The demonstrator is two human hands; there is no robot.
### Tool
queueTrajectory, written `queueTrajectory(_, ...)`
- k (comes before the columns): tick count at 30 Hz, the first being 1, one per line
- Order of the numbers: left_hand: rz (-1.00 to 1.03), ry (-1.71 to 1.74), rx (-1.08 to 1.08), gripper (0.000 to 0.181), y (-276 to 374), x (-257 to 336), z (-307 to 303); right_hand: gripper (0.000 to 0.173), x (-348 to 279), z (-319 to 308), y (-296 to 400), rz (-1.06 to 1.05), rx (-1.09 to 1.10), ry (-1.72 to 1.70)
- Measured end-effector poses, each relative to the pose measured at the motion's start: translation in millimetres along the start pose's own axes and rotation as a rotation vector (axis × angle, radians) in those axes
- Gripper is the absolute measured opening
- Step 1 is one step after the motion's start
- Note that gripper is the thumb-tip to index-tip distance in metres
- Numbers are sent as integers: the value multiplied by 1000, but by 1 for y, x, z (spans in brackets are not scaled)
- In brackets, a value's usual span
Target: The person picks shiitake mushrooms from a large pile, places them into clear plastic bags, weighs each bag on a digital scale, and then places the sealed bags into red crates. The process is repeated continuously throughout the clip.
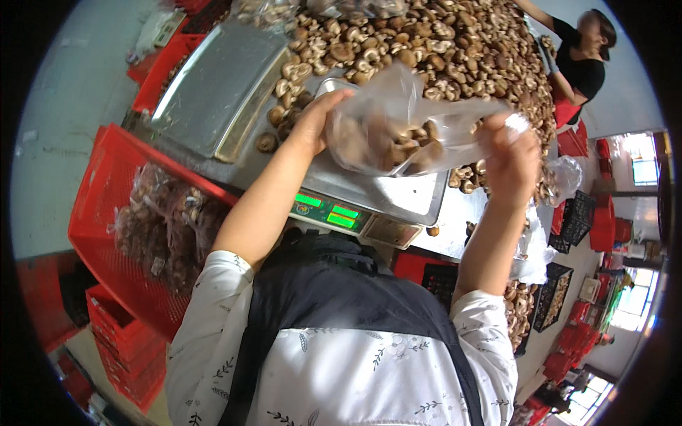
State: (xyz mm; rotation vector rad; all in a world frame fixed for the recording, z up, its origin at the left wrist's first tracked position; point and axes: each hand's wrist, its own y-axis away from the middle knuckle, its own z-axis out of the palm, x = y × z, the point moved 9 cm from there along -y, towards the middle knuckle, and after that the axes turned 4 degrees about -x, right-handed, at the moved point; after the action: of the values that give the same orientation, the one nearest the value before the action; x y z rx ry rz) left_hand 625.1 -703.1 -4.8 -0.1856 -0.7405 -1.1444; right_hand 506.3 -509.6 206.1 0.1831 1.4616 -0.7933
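A clear plastic bag [367,128] with brown-capped mushrooms [413,149] inside is held up over a digital scale's metal pan [362,186]. My left hand [322,120] grips the bag's left side, thumb pointing up. On the right, my right hand [509,152] is blurred and closed around the bag's gathered plastic. Green figures glow on the scale's display panel [327,213], just below the pan. Behind the bag a large heap of loose mushrooms [453,53] covers the table.
A second metal platform [218,88] stands at left. Below it, a red plastic crate [98,213] holds bagged mushrooms [168,223]. A co-worker [581,64] stands across the heap at far right. White plastic bags [533,245] hang near my right forearm. Black crates [554,295] sit on the floor.
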Motion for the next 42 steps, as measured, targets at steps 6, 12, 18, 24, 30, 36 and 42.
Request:
queueTrajectory(6, 205, -319, 158, 37, 28, 37, -58, 34, 85, -74, 107, 370, 176, -48)
queueTrajectory(12, 358, -716, 478, 27, 145, 111, -71, 21, 95, -201, 206, 261, 768, 67)
queueTrajectory(18, 819, -1691, -178, 57, 148, 52, 157, 11, -44, -38, 104, -430, 323, 251)
queueTrajectory(24, 899, -1801, 143, 23, 96, 9, 114, 8, 46, 82, 39, 31, -210, -523)
queueTrajectory(30, 374, -336, -121, 3, 130, 27, 64, 27, 134, 18, 71, 346, -36, 676)
queueTrajectory(36, 440, -80, -131, 6, 133, 30, 66, 61, 108, 91, 98, -20, -477, 1432)
queueTrajectory(42, 437, -109, -177, 11, 122, 42, 68, 60, 110, 25, 88, 105, -473, 780)
